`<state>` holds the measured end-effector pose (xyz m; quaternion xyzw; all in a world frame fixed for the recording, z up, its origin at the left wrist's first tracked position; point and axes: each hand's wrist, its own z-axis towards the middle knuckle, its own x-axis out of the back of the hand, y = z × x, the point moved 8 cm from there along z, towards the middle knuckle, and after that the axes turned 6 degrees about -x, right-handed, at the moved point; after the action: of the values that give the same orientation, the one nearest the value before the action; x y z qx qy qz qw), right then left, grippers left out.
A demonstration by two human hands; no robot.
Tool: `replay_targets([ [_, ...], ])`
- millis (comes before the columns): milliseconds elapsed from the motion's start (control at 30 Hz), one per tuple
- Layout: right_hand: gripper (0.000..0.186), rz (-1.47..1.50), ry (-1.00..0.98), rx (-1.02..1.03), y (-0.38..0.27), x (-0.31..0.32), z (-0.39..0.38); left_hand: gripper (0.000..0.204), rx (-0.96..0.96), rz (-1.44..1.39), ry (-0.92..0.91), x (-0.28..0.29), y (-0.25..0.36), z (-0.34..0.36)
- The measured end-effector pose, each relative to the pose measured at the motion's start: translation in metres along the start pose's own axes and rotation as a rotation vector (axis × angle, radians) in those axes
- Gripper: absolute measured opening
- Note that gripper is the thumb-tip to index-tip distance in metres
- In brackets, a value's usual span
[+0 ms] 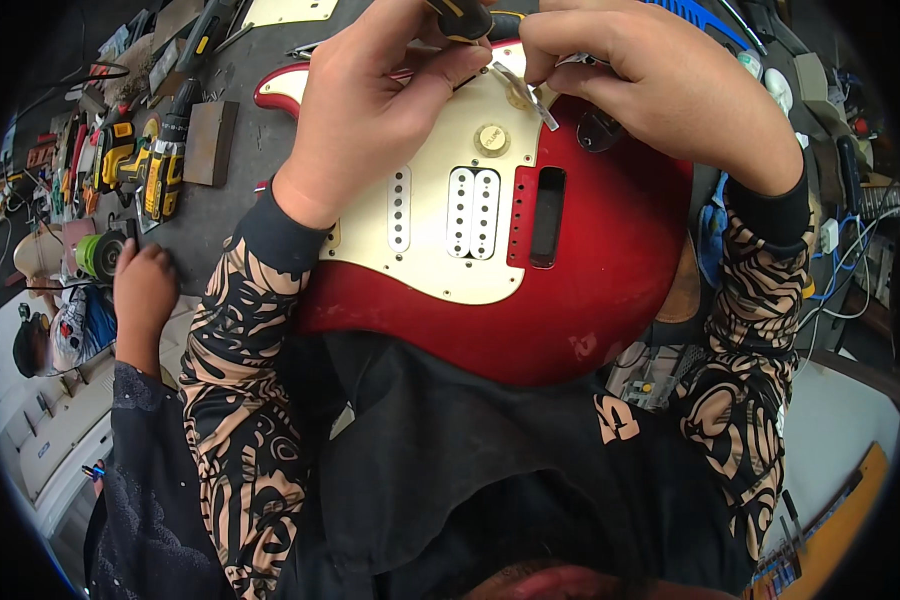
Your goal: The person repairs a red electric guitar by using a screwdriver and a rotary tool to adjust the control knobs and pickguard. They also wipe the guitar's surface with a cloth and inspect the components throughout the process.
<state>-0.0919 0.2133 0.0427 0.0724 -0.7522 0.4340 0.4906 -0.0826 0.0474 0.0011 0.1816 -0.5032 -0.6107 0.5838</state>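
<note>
A red electric guitar body (610,270) with a cream pickguard (430,275) lies in front of me. My left hand (375,110) is closed round a screwdriver (460,20) with a dark and yellow handle, above the pickguard's far part. Close beside it, the bent fingers of my right hand (640,75) pinch at a thin shiny metal plate (526,97), seen almost edge-on. Exactly what those fingertips hold is partly hidden. Below the plate is a cream knob (491,139). A dark recess (598,130) in the red body shows under my right hand.
To the left are a yellow and black cordless drill (160,170), a brown block (210,143) and a green-rimmed round object (100,256). Another person's hand (145,290) rests near these. Cables (850,270) and a blue cloth (711,235) lie on the right.
</note>
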Motion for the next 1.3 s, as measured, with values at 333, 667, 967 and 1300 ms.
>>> replay_targets([
  [333,0.009,-0.137,0.071,-0.039,-0.019,0.018,-0.014,0.044,-0.018,-0.028,-0.018,-0.003,-0.001,0.003],
  [667,0.008,0.709,0.205,0.321,0.037,0.048,-0.037,0.042,-0.018,-0.027,-0.008,0.000,-0.002,0.000],
  [967,0.019,0.633,0.515,-0.128,0.021,0.061,-0.063,0.040,-0.019,-0.031,-0.002,0.000,-0.001,0.001],
  [1300,0.025,0.112,0.324,-0.194,-0.010,0.006,-0.028,0.037,-0.028,-0.033,0.010,0.002,-0.001,0.001],
])
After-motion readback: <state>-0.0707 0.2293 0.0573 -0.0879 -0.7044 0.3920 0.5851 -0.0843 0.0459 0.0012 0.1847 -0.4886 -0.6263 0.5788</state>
